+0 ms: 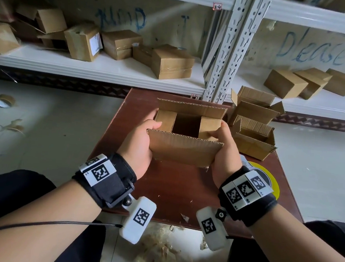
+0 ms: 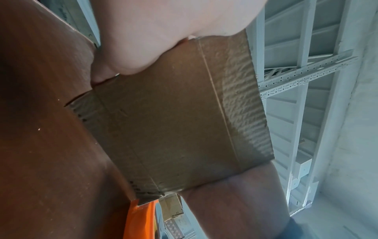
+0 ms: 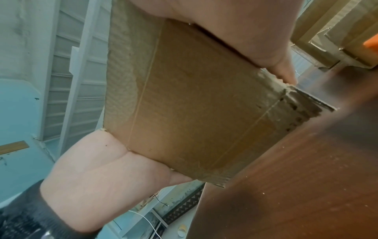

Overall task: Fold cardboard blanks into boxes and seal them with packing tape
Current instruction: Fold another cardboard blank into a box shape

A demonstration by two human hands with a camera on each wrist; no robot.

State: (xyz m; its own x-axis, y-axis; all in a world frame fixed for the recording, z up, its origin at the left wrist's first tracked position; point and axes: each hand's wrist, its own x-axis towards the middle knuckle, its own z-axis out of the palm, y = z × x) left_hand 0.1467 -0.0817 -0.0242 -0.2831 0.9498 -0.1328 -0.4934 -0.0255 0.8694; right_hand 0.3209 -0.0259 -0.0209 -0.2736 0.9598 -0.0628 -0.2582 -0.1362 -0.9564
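While both thumbs press its end flaps, fingers (image 1: 150, 122) clasp the box (image 1: 183, 150).

Centre: open box (image 1: 185, 136) stood on the table (image 1: 175, 189), left hand (image 1: 139, 142) at 9 o'clock, right hand (image 1: 225, 151) at 3.
2 o'clock: two open boxes (image 1: 254, 125).
4 o'clock: tape roll (image 1: 271, 180).
12 o'clock: shelf (image 1: 102, 69) behind.

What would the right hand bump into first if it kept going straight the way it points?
The right hand already grips the open box; straight ahead, beyond it, probably come the two empty boxes, though depth is unclear.
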